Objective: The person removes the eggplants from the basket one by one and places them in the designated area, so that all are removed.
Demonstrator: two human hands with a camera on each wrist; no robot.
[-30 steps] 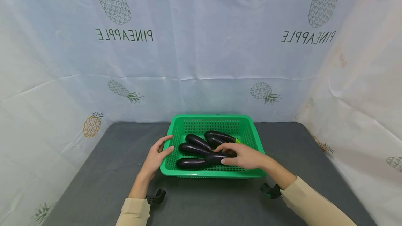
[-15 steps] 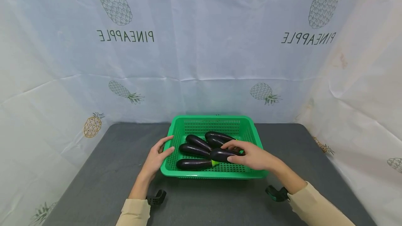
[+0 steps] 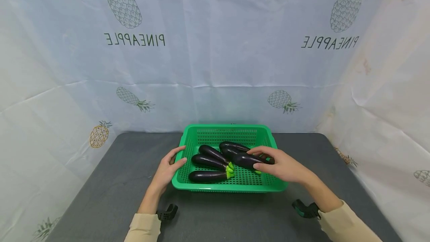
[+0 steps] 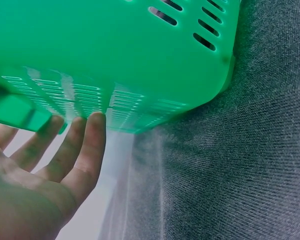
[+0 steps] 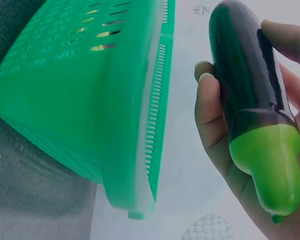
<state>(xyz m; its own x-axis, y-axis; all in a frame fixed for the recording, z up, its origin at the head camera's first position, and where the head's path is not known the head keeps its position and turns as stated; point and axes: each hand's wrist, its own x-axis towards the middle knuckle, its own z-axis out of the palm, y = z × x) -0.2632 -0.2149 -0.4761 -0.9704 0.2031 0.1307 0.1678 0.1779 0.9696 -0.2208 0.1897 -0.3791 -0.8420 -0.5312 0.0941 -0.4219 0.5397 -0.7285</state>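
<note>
A pale backdrop cloth (image 3: 215, 47) printed with pineapples hangs behind and beside a dark grey desk (image 3: 100, 182); the word "PINEAPPLE" is printed on it twice, left and right, and reads mirrored in the head view. At the far middle of the desk sits a green perforated basket (image 3: 231, 188) with several dark purple eggplants inside. The left hand (image 3: 168, 167) rests against the basket's left wall, fingers straight and relaxed, with the fingertips (image 4: 92, 125) touching the plastic in the left wrist view. The right hand (image 3: 280, 165) is curled round one eggplant (image 3: 246, 160), holding it just over the right half of the basket; the right wrist view shows thumb and fingers wrapped about its glossy body (image 5: 245, 85), the light green stem cap (image 5: 270, 170) lying toward the palm. Three other eggplants (image 3: 208, 161) lie side by side in the left half, a fourth behind the held one. To do the lift well, I judge the grip should stay around the thick middle, since the skin looks slick, while the left hand steadies the light basket against sliding.
</note>
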